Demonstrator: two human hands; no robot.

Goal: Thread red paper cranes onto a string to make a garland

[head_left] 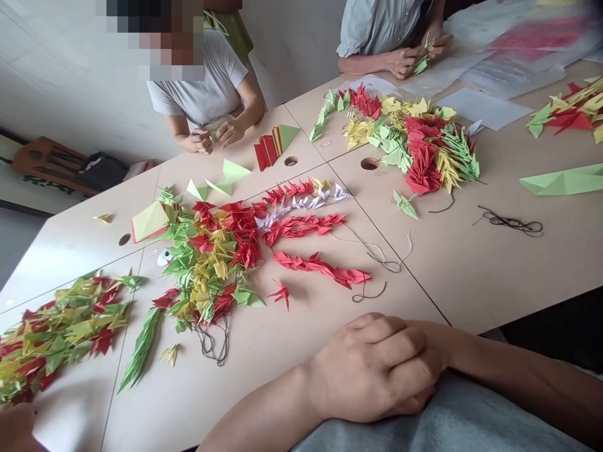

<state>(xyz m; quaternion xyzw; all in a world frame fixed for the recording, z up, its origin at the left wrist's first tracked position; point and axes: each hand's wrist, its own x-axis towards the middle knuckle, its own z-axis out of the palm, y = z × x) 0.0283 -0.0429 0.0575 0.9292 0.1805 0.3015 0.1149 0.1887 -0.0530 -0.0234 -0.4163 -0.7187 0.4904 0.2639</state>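
Note:
My left hand (372, 370) lies over my right hand at the table's front edge, its fingers curled and closed around it. Only the right wrist and forearm (499, 370) show; the right fingers are hidden. Just beyond lie red strings of folded paper pieces (320, 270), a white string (311, 204) and a loose red paper crane (280, 294). A heap of green, yellow and red folded pieces (207, 263) joins these strings. Dark thread (214, 342) trails from the heap.
Another multicoloured heap (424, 147) lies at back right, with coiled thread (511, 221) nearby. More pieces (66, 326) lie at left, paper squares (151, 221) behind. Across the table (405, 270), two people fold green paper. Plastic bags (518, 56) cover the far right corner.

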